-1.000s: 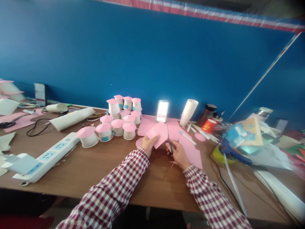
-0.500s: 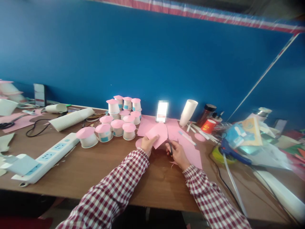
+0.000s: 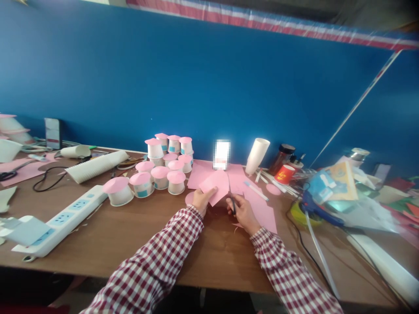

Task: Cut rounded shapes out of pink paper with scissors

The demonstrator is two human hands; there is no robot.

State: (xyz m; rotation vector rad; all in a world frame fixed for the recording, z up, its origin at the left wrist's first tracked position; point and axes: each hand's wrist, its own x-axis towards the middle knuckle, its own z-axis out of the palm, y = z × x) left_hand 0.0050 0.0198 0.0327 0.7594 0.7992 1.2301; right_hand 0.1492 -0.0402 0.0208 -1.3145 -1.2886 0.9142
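Note:
My left hand [image 3: 202, 200] pinches a piece of pink paper [image 3: 215, 186], thumb on top, held just above the table. My right hand [image 3: 245, 212] grips dark-handled scissors [image 3: 232, 203], whose blades point away from me along the paper's right edge. Whether the blades are parted is too small to tell. Larger pink sheets [image 3: 262, 211] lie beneath and to the right, with a light blue marker [image 3: 256, 191] on them. A pink paper disc [image 3: 190, 199] is partly hidden behind my left hand. Left of it stand several paper cups [image 3: 141, 187] topped with pink paper cones, some stacked.
A white power strip [image 3: 65, 221] with a plugged adapter lies at left, near a stack of white cups [image 3: 98, 165]. At right are a red paper cup [image 3: 284, 174], a blue glue gun [image 3: 319, 211] with a cord, and a plastic bag. A phone [image 3: 222, 155] leans on the blue wall.
The view has shifted slightly. Both hands keep their hold on the pink paper and the scissors, with hardly any visible movement between them.

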